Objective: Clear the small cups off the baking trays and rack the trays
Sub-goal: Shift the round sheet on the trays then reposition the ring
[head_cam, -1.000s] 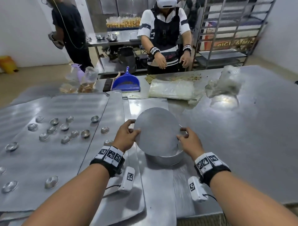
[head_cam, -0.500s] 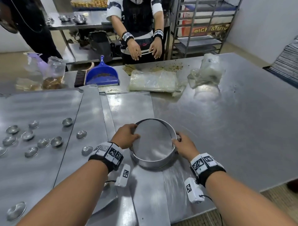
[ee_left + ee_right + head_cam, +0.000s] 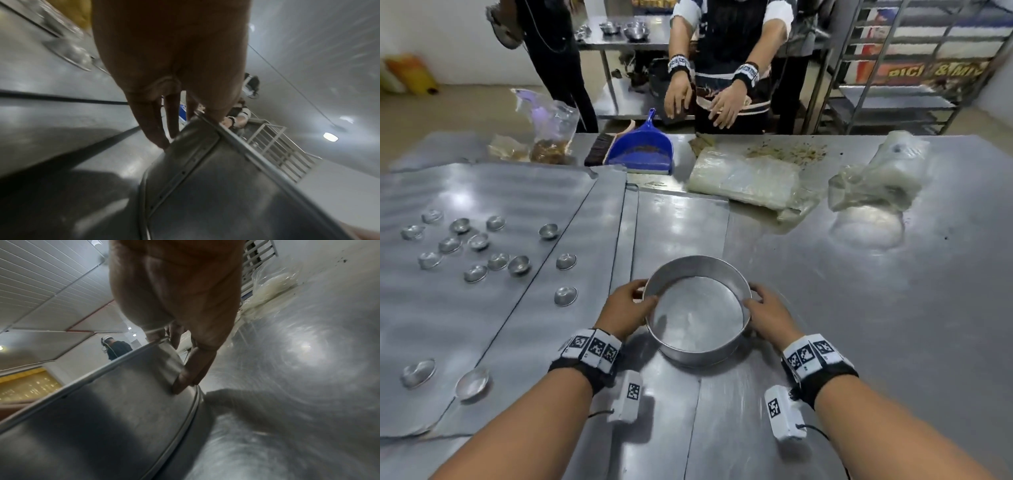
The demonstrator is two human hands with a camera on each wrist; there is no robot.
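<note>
A round metal pan [image 3: 698, 262] stands open side up on the steel sheets in front of me. My left hand [image 3: 628, 308] grips its left rim, thumb over the edge. On the opposite rim my right hand [image 3: 767, 311] grips the same way. The left wrist view shows fingers [image 3: 152, 129] against the pan's riveted wall [image 3: 226, 194]. In the right wrist view, fingers [image 3: 193, 369] press the pan's outer wall [image 3: 102, 418]. Several small shiny cups [image 3: 518, 265] lie scattered over the flat baking trays [image 3: 465, 325] to my left, apart from both hands.
A blue dustpan [image 3: 643, 150] and brush [image 3: 597, 150] lie at the table's far side, beside clear plastic bags [image 3: 750, 181] and a crumpled bag [image 3: 880, 178]. A person [image 3: 722, 68] stands opposite. A metal rack [image 3: 911, 68] stands behind on the right.
The pan was tilted up with its flat bottom facing me; both hands turned it open side up and lowered it onto the table.
</note>
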